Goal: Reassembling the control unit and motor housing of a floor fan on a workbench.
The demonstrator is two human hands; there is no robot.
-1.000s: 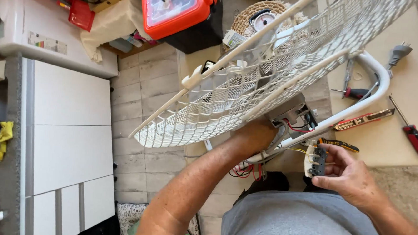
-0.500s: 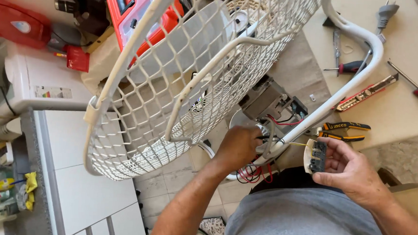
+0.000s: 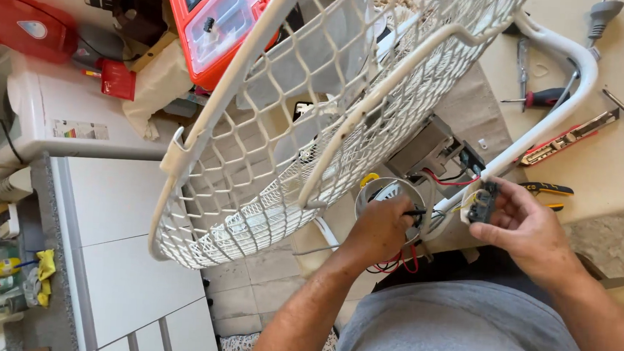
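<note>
A white wire fan guard (image 3: 277, 159) tilts across the middle of the view, its white tube frame (image 3: 573, 82) curving over a beige tabletop. My left hand (image 3: 380, 229) grips a thin dark tool or wire end at the round white housing (image 3: 389, 194) under the guard, beside a grey motor block (image 3: 427, 149) with red and black wires (image 3: 450, 179). My right hand (image 3: 526, 226) pinches a small black switch part (image 3: 481, 204), held just right of the housing.
On the tabletop (image 3: 611, 177) lie a red-handled screwdriver (image 3: 544, 99), a red utility knife (image 3: 566, 139) and yellow-handled pliers (image 3: 546, 189). An orange parts case (image 3: 217, 21) sits at top. White cabinets (image 3: 115, 258) and a tiled floor (image 3: 248, 300) lie below left.
The view has shifted and the guard now swings lower left. My left hand has moved in onto the round housing. My right hand still holds the small part near the wires.
</note>
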